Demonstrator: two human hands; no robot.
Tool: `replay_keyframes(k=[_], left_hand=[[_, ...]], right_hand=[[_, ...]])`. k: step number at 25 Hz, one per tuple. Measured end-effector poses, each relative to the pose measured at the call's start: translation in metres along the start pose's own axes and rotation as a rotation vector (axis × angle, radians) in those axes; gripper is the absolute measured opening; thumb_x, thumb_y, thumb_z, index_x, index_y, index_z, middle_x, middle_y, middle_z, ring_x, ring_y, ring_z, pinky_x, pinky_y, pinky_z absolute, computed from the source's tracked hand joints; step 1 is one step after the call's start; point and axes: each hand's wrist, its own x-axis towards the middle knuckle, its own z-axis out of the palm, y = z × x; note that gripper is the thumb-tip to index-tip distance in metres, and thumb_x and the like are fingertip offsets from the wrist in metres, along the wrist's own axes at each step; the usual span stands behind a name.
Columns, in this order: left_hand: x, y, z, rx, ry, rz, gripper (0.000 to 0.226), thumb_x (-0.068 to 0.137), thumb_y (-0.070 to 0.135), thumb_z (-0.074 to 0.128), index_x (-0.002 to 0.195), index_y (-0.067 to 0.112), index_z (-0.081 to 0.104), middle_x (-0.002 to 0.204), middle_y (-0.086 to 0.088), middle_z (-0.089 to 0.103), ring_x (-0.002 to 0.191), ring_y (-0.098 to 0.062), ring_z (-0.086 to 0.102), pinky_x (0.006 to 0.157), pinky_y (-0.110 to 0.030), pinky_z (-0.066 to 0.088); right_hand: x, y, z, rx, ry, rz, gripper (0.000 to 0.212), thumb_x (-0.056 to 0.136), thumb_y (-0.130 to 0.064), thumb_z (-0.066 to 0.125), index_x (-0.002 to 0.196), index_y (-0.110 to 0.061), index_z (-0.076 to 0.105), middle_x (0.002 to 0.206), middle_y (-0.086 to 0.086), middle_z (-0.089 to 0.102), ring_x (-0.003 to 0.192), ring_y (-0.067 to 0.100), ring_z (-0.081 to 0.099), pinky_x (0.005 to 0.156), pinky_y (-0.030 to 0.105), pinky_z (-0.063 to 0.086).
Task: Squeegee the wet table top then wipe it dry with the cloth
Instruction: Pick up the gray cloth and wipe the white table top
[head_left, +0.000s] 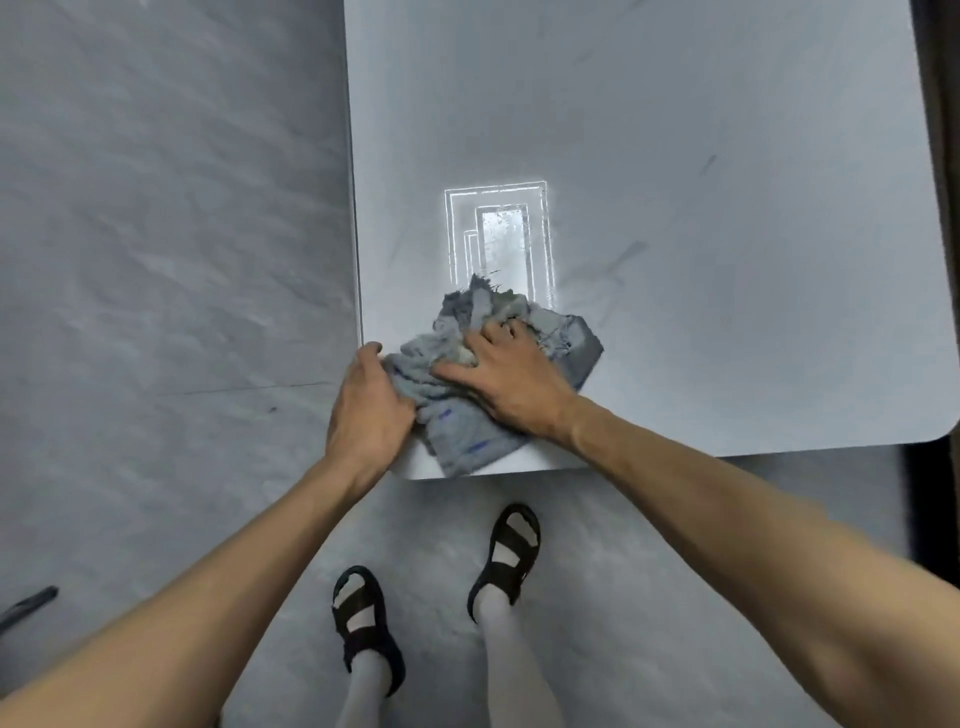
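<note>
A pale grey bench (675, 156) with rounded near corners is being viewed from above, standing on a grey, marbled floor (156, 234). A bright rectangular reflection (498, 239), made of nested outlines, is being shown on the bench top just beyond the cloth, and a few faint dark streaks are being seen farther right. A dark strip is being glimpsed along the right edge of the view, and a dark object (28, 605), too cut off to identify, is lying on the floor at the lower left. Two feet in black sandals (511, 556) and light socks are being seen below the bench's near edge.

A crumpled grey cloth (467, 415) with small blue marks is being pressed onto the near left corner of the bench. The right hand (506, 379) is being laid flat on top of it, fingers spread and digging into the folds. The left hand (369, 410) is being closed around the cloth's left side, right at the bench's corner edge. The cloth is lying between and under both hands, its near end reaching the bench's front edge.
</note>
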Motion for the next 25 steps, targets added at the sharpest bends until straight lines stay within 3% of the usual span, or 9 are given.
replay_keyframes(k=[2,4,9,11,14,19,21,23,25], left_hand=[[0.001,-0.001,0.003,0.012,-0.029,-0.03,0.066,0.083,0.013,0.059,0.143,0.013,0.03,0.144,-0.011,0.047,0.128,-0.031,0.048,0.101,-0.038,0.041],[0.003,-0.005,0.005,0.003,-0.03,-0.051,0.064,0.084,0.012,0.056,0.142,0.015,0.031,0.143,-0.008,0.047,0.127,-0.03,0.05,0.095,-0.035,0.041],[0.003,-0.024,0.004,-0.088,-0.015,-0.034,0.059,0.085,0.012,0.052,0.14,0.021,0.034,0.14,-0.006,0.051,0.113,-0.026,0.055,0.082,-0.027,0.037],[0.007,-0.031,0.001,-0.155,0.025,-0.036,0.053,0.086,0.012,0.052,0.136,0.021,0.038,0.134,-0.004,0.055,0.099,-0.017,0.054,0.079,-0.026,0.038],[0.009,-0.036,-0.005,-0.351,0.102,-0.143,0.043,0.087,0.011,0.054,0.129,0.017,0.046,0.122,-0.003,0.061,0.094,-0.012,0.053,0.078,-0.026,0.042],[-0.015,-0.05,-0.009,-0.513,0.042,-0.43,0.047,0.084,0.022,0.062,0.128,0.017,0.047,0.126,-0.004,0.061,0.098,-0.019,0.055,0.08,-0.028,0.039],[-0.029,-0.058,-0.012,-0.495,-0.031,-0.474,0.054,0.084,0.025,0.064,0.132,0.016,0.044,0.126,-0.005,0.059,0.099,-0.019,0.054,0.081,-0.03,0.042],[-0.041,-0.069,-0.013,-0.516,-0.102,-0.523,0.061,0.083,0.027,0.065,0.137,0.015,0.041,0.124,-0.006,0.058,0.106,-0.023,0.057,0.091,-0.036,0.048],[-0.058,-0.071,-0.008,-0.599,-0.229,-0.564,0.064,0.082,0.031,0.067,0.137,0.014,0.04,0.123,-0.005,0.056,0.112,-0.026,0.056,0.096,-0.039,0.048]], right_hand=[[-0.022,0.037,-0.006,-0.063,-0.02,-0.094,0.036,0.096,-0.031,0.045,0.132,-0.038,0.046,0.112,0.014,0.054,0.101,0.032,0.049,0.086,0.046,0.041],[-0.043,0.082,-0.017,-0.078,0.052,0.093,0.036,0.09,-0.027,0.053,0.124,-0.038,0.052,0.109,0.012,0.057,0.096,0.035,0.052,0.081,0.046,0.042],[-0.008,0.135,-0.028,-0.029,0.372,1.346,0.035,0.092,-0.042,0.051,0.127,-0.035,0.049,0.133,0.014,0.051,0.119,0.037,0.044,0.098,0.051,0.031],[0.037,0.121,-0.027,0.082,0.434,1.534,0.037,0.093,-0.038,0.054,0.13,-0.034,0.049,0.14,0.013,0.047,0.124,0.035,0.042,0.097,0.048,0.029],[0.076,0.071,-0.02,0.032,0.382,1.267,0.036,0.094,-0.031,0.053,0.13,-0.033,0.048,0.137,0.014,0.047,0.119,0.036,0.045,0.097,0.048,0.031],[0.048,-0.05,0.002,0.034,0.079,0.168,0.039,0.095,-0.04,0.051,0.132,-0.031,0.052,0.11,0.015,0.059,0.098,0.035,0.053,0.084,0.045,0.041],[0.022,-0.044,0.002,-0.017,-0.004,-0.087,0.039,0.095,-0.04,0.053,0.133,-0.033,0.051,0.104,0.013,0.06,0.095,0.031,0.054,0.083,0.043,0.043],[-0.01,-0.021,0.001,0.003,-0.012,-0.004,0.038,0.097,-0.045,0.049,0.133,-0.036,0.049,0.105,0.012,0.06,0.097,0.032,0.055,0.085,0.044,0.043],[-0.043,-0.011,-0.004,0.041,0.036,0.414,0.039,0.097,-0.053,0.042,0.132,-0.037,0.046,0.112,0.011,0.06,0.102,0.034,0.053,0.086,0.046,0.041]])
